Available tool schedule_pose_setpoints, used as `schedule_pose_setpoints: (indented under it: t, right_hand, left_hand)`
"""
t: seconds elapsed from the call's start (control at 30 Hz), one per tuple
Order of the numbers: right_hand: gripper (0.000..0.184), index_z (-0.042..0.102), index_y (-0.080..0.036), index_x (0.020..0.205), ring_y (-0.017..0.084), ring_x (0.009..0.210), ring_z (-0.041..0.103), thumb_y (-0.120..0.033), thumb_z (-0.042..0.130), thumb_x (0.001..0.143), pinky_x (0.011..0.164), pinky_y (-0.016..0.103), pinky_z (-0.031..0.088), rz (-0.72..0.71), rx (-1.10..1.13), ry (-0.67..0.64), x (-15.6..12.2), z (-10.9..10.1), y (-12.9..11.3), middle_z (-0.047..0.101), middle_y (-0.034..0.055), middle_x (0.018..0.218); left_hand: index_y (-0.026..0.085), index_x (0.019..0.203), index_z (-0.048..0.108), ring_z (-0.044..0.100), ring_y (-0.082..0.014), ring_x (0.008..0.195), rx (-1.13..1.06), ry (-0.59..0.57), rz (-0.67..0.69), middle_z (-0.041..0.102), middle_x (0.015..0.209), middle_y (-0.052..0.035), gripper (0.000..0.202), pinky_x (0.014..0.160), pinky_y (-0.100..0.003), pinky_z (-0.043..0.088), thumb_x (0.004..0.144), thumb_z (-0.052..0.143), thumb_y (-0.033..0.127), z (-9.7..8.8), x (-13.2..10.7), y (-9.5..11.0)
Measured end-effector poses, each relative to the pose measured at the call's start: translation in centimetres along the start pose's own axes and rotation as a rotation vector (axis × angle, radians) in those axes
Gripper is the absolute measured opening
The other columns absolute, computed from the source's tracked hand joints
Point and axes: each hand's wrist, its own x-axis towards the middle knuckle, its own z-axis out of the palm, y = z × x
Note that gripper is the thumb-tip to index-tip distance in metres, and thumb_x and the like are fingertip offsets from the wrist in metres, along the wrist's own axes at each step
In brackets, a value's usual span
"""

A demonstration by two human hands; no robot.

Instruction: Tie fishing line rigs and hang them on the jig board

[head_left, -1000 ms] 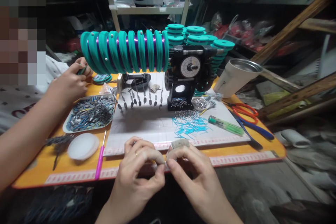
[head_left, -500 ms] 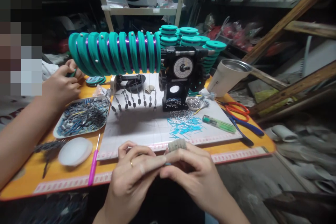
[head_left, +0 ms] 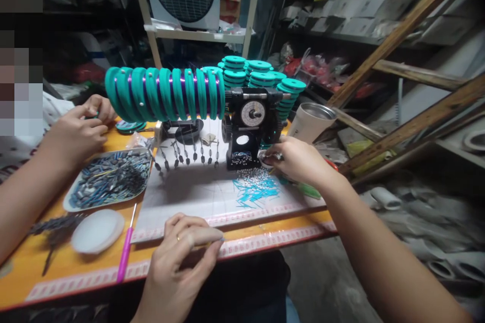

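My left hand (head_left: 182, 255) rests at the near edge of the orange table (head_left: 76, 267). Its thumb and forefinger are pinched on a small blue tube (head_left: 221, 238) whose tip just shows. My right hand (head_left: 297, 161) is stretched out to the right of the black winding machine (head_left: 248, 126). Its fingertips are closed together at a small dish of silver beads (head_left: 264, 157); what they hold is hidden. A heap of blue tubes (head_left: 255, 193) and loose silver beads (head_left: 250, 174) lie on the white mat (head_left: 189, 197) between my hands.
Another person's hands (head_left: 78, 131) work at the left, beside a tray of grey sinkers (head_left: 109, 179). A row of teal foam spools (head_left: 162, 93) juts from the machine, with sinkers (head_left: 185, 154) hanging under it. Also here: a white lid (head_left: 97, 223), pink hook (head_left: 125, 247), white cup (head_left: 312, 121).
My right hand left my left hand and reached forward to the bead dish. My left hand stayed at the table edge, still pinched. The view has shifted to the right.
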Motion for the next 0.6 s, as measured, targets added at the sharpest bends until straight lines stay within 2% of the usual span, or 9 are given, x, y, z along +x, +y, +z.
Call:
schedule_pose_setpoints:
  t: [0.13,0.27,0.47,0.6]
  right_hand:
    - [0.017,0.078,-0.026,0.088,0.014,0.081,0.06,-0.018,0.065,0.081,0.062,0.022,0.032,-0.015,-0.004,-0.05,0.5,-0.1,-0.7,0.067,0.0028,0.098]
    - [0.014,0.075,-0.019,0.084,0.011,0.075,0.057,-0.021,0.062,0.084,0.062,0.02,0.032,-0.039,0.035,-0.025,0.3,-0.1,-0.8,0.066,0.0043,0.092]
    - [0.017,0.074,-0.016,0.09,0.01,0.076,0.057,-0.019,0.058,0.088,0.068,0.02,0.037,-0.042,0.115,0.138,-0.4,0.6,-0.1,0.064,0.0046,0.091]
    - [0.011,0.072,-0.016,0.085,0.008,0.066,0.053,-0.022,0.063,0.088,0.068,0.021,0.041,-0.052,0.177,0.298,-3.4,0.1,-0.6,0.059,0.0019,0.078]
  left_hand:
    - [0.019,0.091,0.064,0.063,-0.0082,0.083,-0.023,0.043,-0.014,0.068,0.08,0.0024,0.012,0.084,-0.024,0.044,0.085,0.065,0.009,-0.2,0.3,0.4]
    - [0.019,0.088,0.065,0.063,-0.008,0.081,-0.044,0.064,-0.025,0.068,0.079,0.002,0.01,0.08,-0.023,0.045,0.085,0.064,0.009,-0.2,0.6,0.7]
    - [0.019,0.089,0.065,0.062,-0.0074,0.083,-0.051,0.067,-0.027,0.067,0.08,0.002,0.01,0.08,-0.022,0.045,0.086,0.064,0.009,-0.3,0.3,0.5]
    - [0.019,0.089,0.065,0.062,-0.0069,0.083,-0.057,0.074,-0.039,0.067,0.08,0.0023,0.01,0.08,-0.021,0.046,0.084,0.066,0.009,-0.1,0.3,0.4]
